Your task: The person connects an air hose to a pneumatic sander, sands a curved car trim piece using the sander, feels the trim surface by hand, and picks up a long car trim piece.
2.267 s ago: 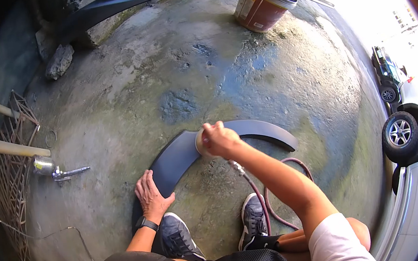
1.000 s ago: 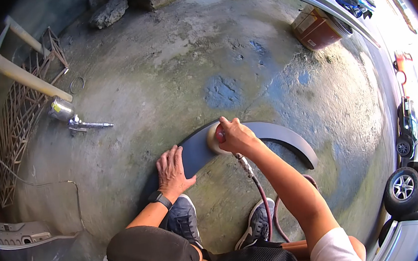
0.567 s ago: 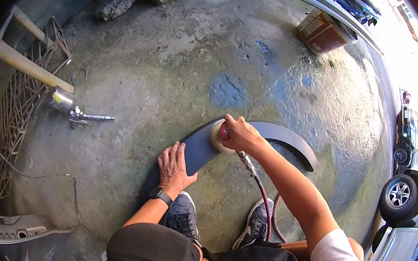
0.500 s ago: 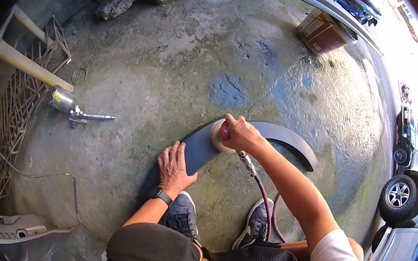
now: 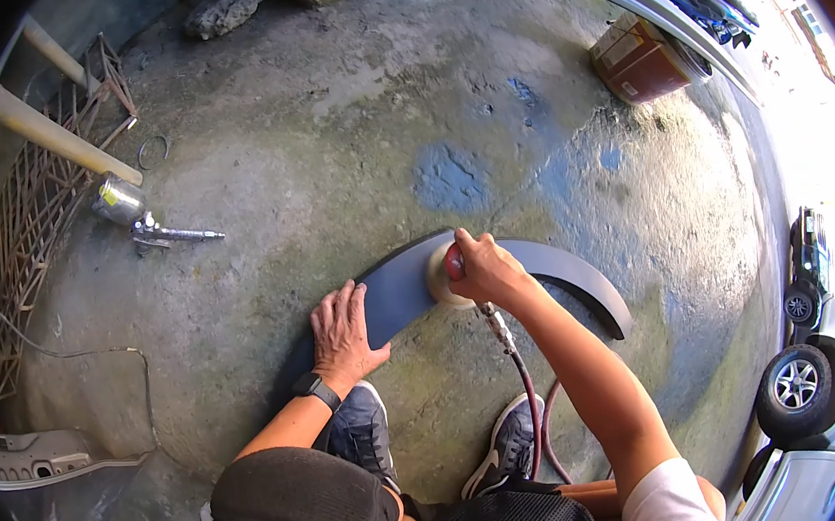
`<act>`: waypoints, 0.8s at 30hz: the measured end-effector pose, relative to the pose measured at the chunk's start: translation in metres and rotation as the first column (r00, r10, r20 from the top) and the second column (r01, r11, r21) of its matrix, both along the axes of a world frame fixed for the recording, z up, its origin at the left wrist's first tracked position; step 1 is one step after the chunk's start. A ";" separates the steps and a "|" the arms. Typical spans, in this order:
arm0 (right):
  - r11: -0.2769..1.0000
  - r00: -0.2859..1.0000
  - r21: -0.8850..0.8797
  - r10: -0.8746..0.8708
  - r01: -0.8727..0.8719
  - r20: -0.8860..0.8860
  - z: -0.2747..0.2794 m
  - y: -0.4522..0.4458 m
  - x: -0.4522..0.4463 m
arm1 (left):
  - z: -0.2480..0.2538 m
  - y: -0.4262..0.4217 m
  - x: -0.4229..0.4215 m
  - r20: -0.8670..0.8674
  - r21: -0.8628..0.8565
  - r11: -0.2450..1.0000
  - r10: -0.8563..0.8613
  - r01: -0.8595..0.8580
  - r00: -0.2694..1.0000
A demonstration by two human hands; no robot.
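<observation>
A curved dark grey panel [image 5: 395, 288], shaped like a wheel-arch flare, lies on the concrete in front of my feet. My right hand [image 5: 491, 271] is wrapped around the red-topped body of an air sander [image 5: 454, 262]. Its round pale pad rests on the panel's upper face near the middle of the arc. From the tool a metal fitting and a dark red air hose [image 5: 528, 391] run back toward my right shoe. My left hand [image 5: 346, 336] lies spread on the left part of the panel, fingers apart and holding nothing.
To the left, a spray gun [image 5: 147, 216] lies near a rusty metal lattice [image 5: 37, 222] and a thin cable [image 5: 54, 351]. A silver-grey part [image 5: 39, 453] sits at lower left. A brown bucket [image 5: 642, 60] stands at upper right, and vehicles [image 5: 797, 390] are at the right edge.
The sander has slid slightly to the right along the panel with my right hand. My left hand stays on the panel. The view has shifted a little.
</observation>
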State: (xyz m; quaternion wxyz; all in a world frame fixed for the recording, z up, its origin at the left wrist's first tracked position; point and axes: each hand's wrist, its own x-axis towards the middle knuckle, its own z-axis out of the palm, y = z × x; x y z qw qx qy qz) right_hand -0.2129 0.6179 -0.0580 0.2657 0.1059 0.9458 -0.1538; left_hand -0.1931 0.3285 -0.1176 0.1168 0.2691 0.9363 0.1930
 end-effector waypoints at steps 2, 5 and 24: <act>1.000 1.000 -0.030 0.002 -0.001 0.031 0.005 -0.002 -0.012 | 0.000 0.001 0.000 -0.012 0.000 1.000 -0.003 0.003 1.000; 1.000 0.999 -0.024 -0.020 0.020 0.026 0.001 -0.003 -0.017 | 0.003 0.001 -0.001 -0.006 -0.019 1.000 0.005 -0.005 1.000; 0.996 0.996 -0.054 0.072 -0.075 -0.055 -0.005 -0.045 -0.013 | -0.001 0.001 -0.001 0.010 0.005 1.000 0.004 -0.004 1.000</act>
